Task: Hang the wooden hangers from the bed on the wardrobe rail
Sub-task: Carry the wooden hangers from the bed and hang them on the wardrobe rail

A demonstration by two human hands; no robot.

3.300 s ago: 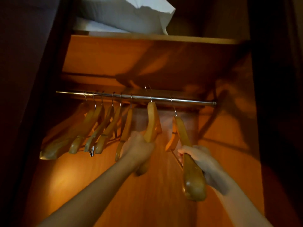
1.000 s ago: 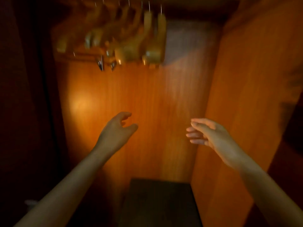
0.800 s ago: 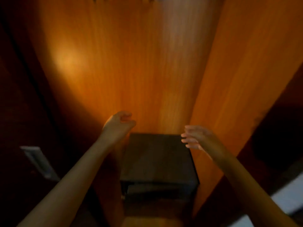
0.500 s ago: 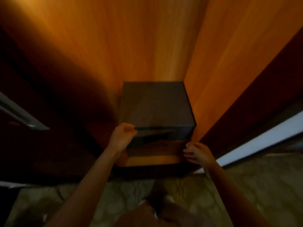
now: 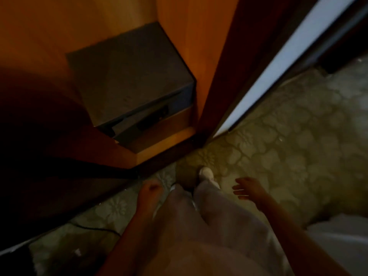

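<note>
While both hands hang empty, a dark box (image 5: 127, 80) (blurred) sits inside the wardrobe (image 5: 199, 46)

The view tilts down past a dark box (image 5: 127, 80) on the wardrobe floor (image 5: 159, 144) to patterned carpet (image 5: 288, 140). Both hands hang empty, left hand (image 5: 149, 193) loosely curled, right hand (image 5: 250, 189) with fingers (image 5: 239, 189) spread, flanking 2 pale-trousered legs (image 5: 199, 216).

A box (image 5: 127, 80) sits inside the wardrobe (image 5: 189, 46); carpet (image 5: 288, 136) lies to its right
</note>
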